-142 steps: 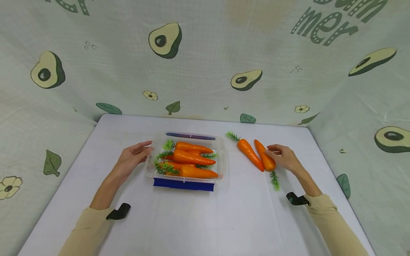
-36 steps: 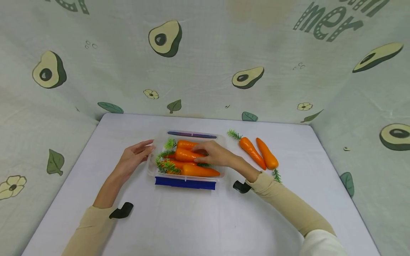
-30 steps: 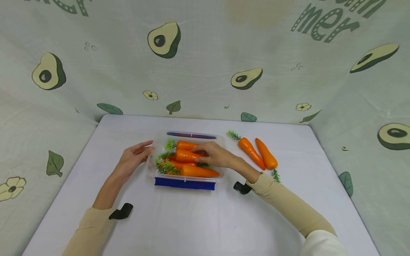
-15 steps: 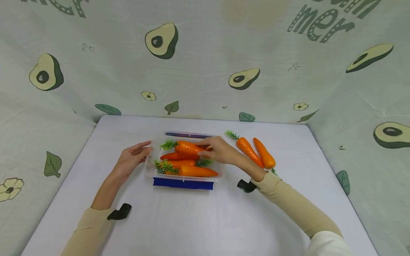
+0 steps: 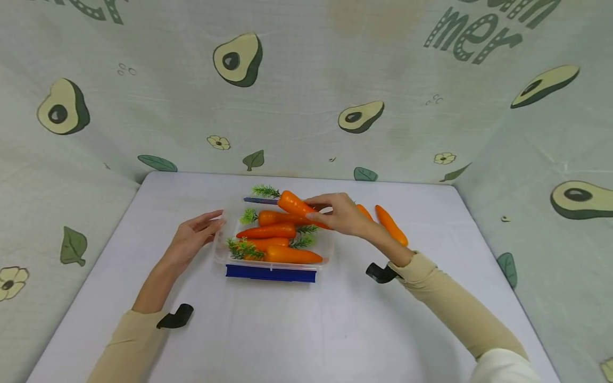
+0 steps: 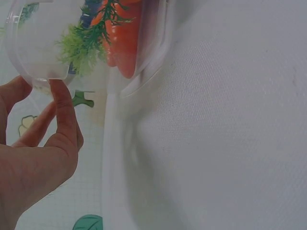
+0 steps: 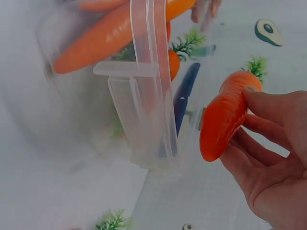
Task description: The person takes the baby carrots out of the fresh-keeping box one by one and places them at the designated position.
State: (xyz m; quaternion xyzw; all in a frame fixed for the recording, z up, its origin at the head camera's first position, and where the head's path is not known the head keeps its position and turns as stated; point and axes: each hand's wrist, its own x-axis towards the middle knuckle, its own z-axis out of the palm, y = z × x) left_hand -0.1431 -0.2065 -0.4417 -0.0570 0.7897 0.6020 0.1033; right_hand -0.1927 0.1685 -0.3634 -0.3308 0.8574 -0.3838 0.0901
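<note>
In the head view, my right hand (image 5: pixel 342 214) pinches an orange toy carrot (image 5: pixel 293 203) with a feathery green top, raised over the back right part of a clear plastic food container (image 5: pixel 329 250). Thumb and fingers grip it near its narrow half in the right wrist view. Several more carrots (image 5: pixel 292 255) lie in the container, their green tops pointing both ways. My left hand (image 5: pixel 191 236) stays at the container's left side. Up close in the left wrist view, its fingertips (image 6: pixel 58 88) and thumb pinch the clear edge there. Blue clip flaps (image 5: pixel 270 273) hang at front and back.
Two loose carrots lie on the white table (image 5: pixel 287 330) to the right. One loose carrot (image 5: pixel 391 224) shows mostly, the other loose carrot (image 5: pixel 364 211) is largely behind my right hand. A cloth backdrop (image 5: pixel 297 106) with avocado prints rises behind the table.
My right hand went from the loose carrots at the right into the container, took hold of a carrot and lifted it up and back. The left hand has kept its place.
</note>
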